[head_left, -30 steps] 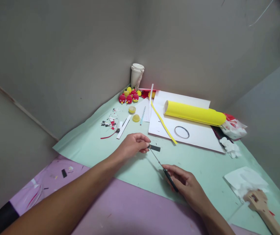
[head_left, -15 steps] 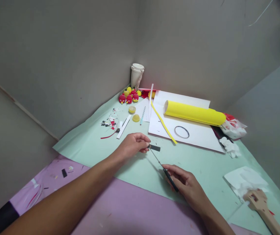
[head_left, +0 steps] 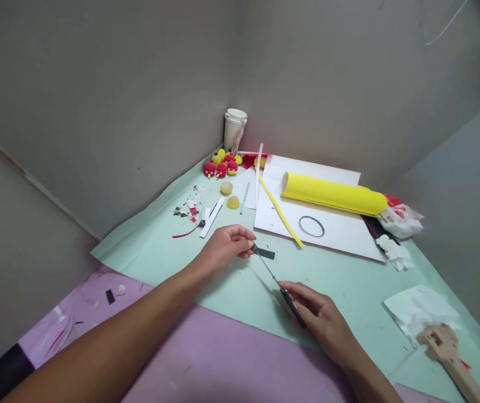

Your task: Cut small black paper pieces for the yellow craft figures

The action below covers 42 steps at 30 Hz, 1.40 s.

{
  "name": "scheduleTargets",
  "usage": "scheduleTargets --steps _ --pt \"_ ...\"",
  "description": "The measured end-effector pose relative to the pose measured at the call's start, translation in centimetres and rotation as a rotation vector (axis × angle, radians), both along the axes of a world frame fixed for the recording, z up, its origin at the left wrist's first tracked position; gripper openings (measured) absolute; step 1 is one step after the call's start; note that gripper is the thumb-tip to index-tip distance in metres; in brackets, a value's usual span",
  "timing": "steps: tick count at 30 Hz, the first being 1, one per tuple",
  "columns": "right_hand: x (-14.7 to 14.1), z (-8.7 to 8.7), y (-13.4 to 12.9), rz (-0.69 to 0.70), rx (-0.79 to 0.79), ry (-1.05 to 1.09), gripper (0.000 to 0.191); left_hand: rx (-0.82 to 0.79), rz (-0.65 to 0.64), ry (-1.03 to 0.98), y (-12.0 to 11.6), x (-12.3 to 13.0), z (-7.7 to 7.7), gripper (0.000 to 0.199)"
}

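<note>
My right hand (head_left: pixel 317 313) is closed around the black handle of a pair of scissors (head_left: pixel 269 268), seen edge-on with the blades angled up to the left. At the blade tips, my left hand (head_left: pixel 233 244) pinches a small dark piece (head_left: pixel 254 247) between thumb and fingers. The piece is too small to name, and whether the blades are parted I cannot tell. Just right of those fingertips, a black strip (head_left: pixel 266 254) lies on the pale green sheet (head_left: pixel 231 296).
Cut scraps (head_left: pixel 185 211) and a white strip (head_left: pixel 211 218) lie to the left. Behind are small red and yellow balls (head_left: pixel 221 169), yellow half-domes (head_left: pixel 233 202) and a white cup (head_left: pixel 234 129). A yellow roll (head_left: pixel 332 194) rests on white board (head_left: pixel 327 243). A glue gun (head_left: pixel 443 342) is at right.
My left hand has shifted slightly up and to the left, and the dark piece shows a little more at the scissor tips. My right hand stays nearly still.
</note>
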State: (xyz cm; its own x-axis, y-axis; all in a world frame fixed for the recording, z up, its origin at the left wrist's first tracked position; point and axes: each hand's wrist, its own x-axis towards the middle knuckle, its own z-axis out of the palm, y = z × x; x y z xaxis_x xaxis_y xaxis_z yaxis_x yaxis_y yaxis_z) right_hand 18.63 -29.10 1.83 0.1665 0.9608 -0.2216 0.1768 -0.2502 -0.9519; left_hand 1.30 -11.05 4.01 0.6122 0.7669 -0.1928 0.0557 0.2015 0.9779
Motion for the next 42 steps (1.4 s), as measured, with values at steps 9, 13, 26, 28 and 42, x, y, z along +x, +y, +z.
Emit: scheduleTargets --steps 9,13,26,28,42 --pt "-0.13 -0.06 0.03 -0.021 -0.024 0.008 0.032 -0.001 -0.012 -0.014 -0.07 -0.05 0.1 0.013" --pt "-0.19 0.0 0.04 -0.013 -0.015 0.003 0.03 -0.001 -0.031 -0.013 -0.17 -0.06 0.02 0.012" --pt "0.22 -0.39 -0.08 0.014 0.005 -0.004 0.031 -0.01 -0.048 0.016 -0.29 -0.01 0.11 0.013" --pt "0.16 -0.29 -0.06 0.011 0.002 -0.002 0.031 -0.01 -0.048 0.017 -0.29 -0.01 0.08 0.012" --pt "-0.06 0.05 -0.01 0.004 0.008 -0.018 0.033 0.0 -0.015 -0.009 -0.36 0.22 -0.22 0.012"
